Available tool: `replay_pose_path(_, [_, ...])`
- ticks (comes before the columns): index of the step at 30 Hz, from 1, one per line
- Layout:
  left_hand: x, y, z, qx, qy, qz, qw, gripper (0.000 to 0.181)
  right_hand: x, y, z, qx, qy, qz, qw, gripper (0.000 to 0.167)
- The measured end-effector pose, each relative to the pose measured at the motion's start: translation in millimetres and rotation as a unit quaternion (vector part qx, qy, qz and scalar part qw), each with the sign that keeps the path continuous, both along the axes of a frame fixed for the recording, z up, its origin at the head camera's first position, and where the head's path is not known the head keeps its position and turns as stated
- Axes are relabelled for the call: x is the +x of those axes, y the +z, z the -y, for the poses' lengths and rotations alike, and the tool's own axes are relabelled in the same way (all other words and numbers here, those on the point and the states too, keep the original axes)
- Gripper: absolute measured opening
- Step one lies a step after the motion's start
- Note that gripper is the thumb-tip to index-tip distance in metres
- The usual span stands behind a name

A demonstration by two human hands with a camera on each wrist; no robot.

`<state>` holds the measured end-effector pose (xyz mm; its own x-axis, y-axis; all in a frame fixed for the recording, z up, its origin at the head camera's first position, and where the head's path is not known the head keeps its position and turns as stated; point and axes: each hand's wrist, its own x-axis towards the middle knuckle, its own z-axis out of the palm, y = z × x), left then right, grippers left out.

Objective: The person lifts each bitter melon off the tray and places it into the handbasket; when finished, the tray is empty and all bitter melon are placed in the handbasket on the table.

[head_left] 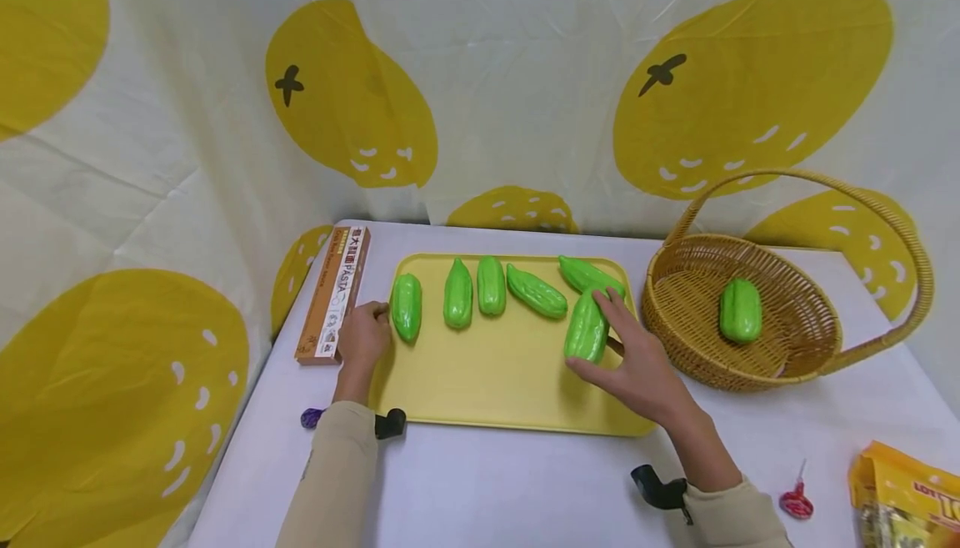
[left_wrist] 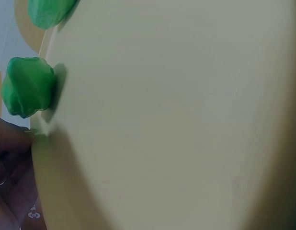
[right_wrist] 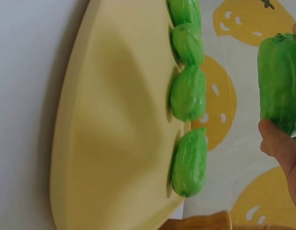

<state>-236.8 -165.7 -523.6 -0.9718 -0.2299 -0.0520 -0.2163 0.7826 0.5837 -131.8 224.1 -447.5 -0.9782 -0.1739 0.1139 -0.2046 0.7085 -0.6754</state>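
Observation:
My right hand (head_left: 637,369) holds a green bitter melon (head_left: 587,327) between thumb and fingers, raised over the right part of a yellow tray (head_left: 480,381). In the right wrist view the held bitter melon (right_wrist: 280,81) stands off to the right, above the tray's surface. At the tray's left rim is my left hand (head_left: 365,335); the left wrist view shows its fingertips (left_wrist: 18,139) pinching that rim, beside a bitter melon (left_wrist: 28,87). Several bitter melons lie along the tray's far side, among them a slanted one (head_left: 536,291) and one partly behind the right hand (head_left: 588,273).
Right of the tray stands a wicker basket (head_left: 675,348) with a tall handle and one bitter melon (head_left: 741,310) inside. A pasta box (head_left: 333,294) lies to the left. Near the front right are a red lollipop (head_left: 797,502) and a yellow snack bag (head_left: 911,494); a purple-wrapped item (head_left: 311,418) sits left.

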Motion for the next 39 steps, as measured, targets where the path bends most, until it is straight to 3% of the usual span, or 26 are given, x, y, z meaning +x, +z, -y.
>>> replay_pose_path(6, [0.4, -0.5, 0.5, 0.004, -0.001, -0.001, 1.0, 0.032, -1.2, 4.9, -14, -0.008, -0.014, 0.001, 0.9999, 0.1])
replay_pose_path(12, [0.7, -0.3, 0.5, 0.006, 0.001, -0.001, 1.0, 0.032, -4.7, 10.6, -29, -0.056, -0.012, 0.014, 0.9982, 0.099])
replay_pose_path(19, [0.0, -1.8, 0.6, 0.005, 0.0, -0.001, 1.0, 0.032, -11.5, 17.8, -57, -0.063, -0.038, -0.004, 0.9973, 0.099])
replay_pose_path(26, [-2.0, -2.3, 0.6, 0.004, 0.002, 0.003, 1.0, 0.032, -19.1, 16.2, -83, -0.112, -0.057, 0.036, 0.9914, 0.095])
replay_pose_path(35, [0.1, -1.6, 1.3, 0.008, 0.009, 0.006, 0.9999, 0.032, -25.5, 9.4, -108, -0.095, -0.084, 0.063, 0.9899, 0.097])
replay_pose_path(39, [0.6, -1.5, 0.9, 0.012, 0.005, 0.004, 0.9999, 0.033, -30.6, 8.5, -126, -0.063, -0.105, 0.082, 0.989, 0.098])
